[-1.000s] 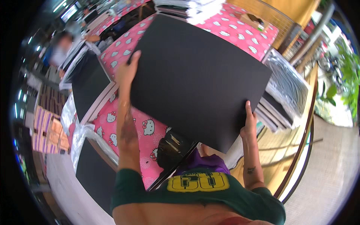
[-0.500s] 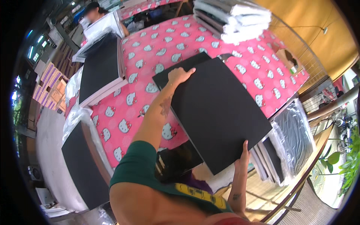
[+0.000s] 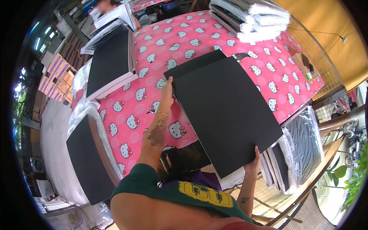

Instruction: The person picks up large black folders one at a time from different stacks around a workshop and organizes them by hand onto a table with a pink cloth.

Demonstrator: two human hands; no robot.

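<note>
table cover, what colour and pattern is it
The table cover is pink with white cat faces and red bows; the head view shows it best.

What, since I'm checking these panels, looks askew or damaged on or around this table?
The upper black panel sits out of line with the dark piece under it, which shows beyond its far edge; that may just be mid-handling. The loose plastic at left is crumpled. I see no clear damage or spill.

Two overlapping black panels [image 3: 234,111] (one mostly hidden by the other), one pink worktop [image 3: 161,57], one cardboard box [image 3: 301,61], one far plastic-wrapped pile [image 3: 249,17] and one co-worker [image 3: 104,7] are visible.
</note>
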